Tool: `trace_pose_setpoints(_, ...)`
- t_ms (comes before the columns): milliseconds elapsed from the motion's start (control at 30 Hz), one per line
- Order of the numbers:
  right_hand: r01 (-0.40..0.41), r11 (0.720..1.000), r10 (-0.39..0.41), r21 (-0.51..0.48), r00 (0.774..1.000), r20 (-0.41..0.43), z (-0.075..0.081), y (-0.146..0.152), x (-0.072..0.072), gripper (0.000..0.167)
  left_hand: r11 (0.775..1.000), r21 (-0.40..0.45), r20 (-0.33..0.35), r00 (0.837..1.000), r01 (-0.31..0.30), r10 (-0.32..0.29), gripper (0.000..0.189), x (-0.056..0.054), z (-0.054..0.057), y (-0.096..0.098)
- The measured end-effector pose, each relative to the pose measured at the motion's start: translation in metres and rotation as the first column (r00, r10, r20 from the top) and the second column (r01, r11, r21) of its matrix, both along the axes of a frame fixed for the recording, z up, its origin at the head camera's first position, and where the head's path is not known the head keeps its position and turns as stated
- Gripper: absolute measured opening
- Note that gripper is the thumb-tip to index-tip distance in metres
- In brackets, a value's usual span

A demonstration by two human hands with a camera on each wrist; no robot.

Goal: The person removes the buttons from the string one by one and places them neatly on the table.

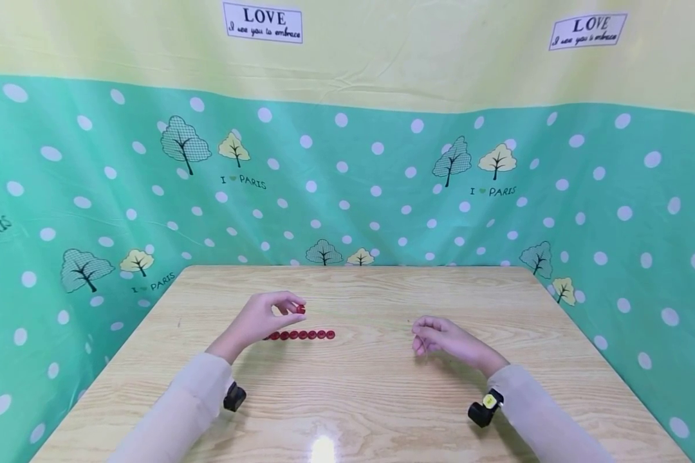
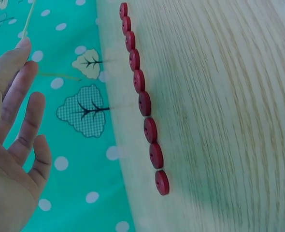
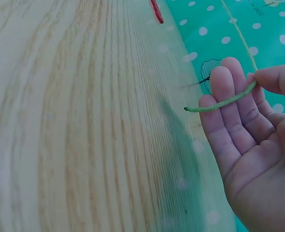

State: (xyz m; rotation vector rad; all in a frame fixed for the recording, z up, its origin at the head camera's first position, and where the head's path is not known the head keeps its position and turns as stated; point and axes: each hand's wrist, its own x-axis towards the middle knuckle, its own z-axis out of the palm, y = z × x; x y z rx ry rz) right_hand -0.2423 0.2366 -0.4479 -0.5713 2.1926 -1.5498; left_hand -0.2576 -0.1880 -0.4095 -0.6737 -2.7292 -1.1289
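At its fingertips my left hand (image 1: 268, 315) pinches a small red button (image 1: 300, 309); the left wrist view hides that button behind the fingers. A thin yellow-green string (image 2: 59, 76) shows there behind the left fingers (image 2: 34, 113), and another stretch rises from the fingertips. To the right, my right hand (image 1: 448, 337) pinches a green string (image 3: 222, 104) between thumb and forefinger. One short end lies across its other fingers, while the rest runs up and away. Below the left hand, several red buttons (image 1: 303, 335) form a straight row on the wooden table (image 1: 370, 399).
A green polka-dot cloth (image 1: 382, 212) with printed trees hangs behind and beside the table. Black wrist cameras (image 1: 234, 397) sit on both forearms. Bright glare (image 1: 322, 450) shows at the table's near edge.
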Motion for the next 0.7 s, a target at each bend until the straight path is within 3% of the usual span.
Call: trace_pose_setpoints(700,0.001,1.0,-0.001,0.002,0.999,-0.038,0.004,0.005,0.003,0.041,0.998,-0.032,-0.007,0.999,-0.054,0.054,0.023,-0.006,-0.01,-0.015)
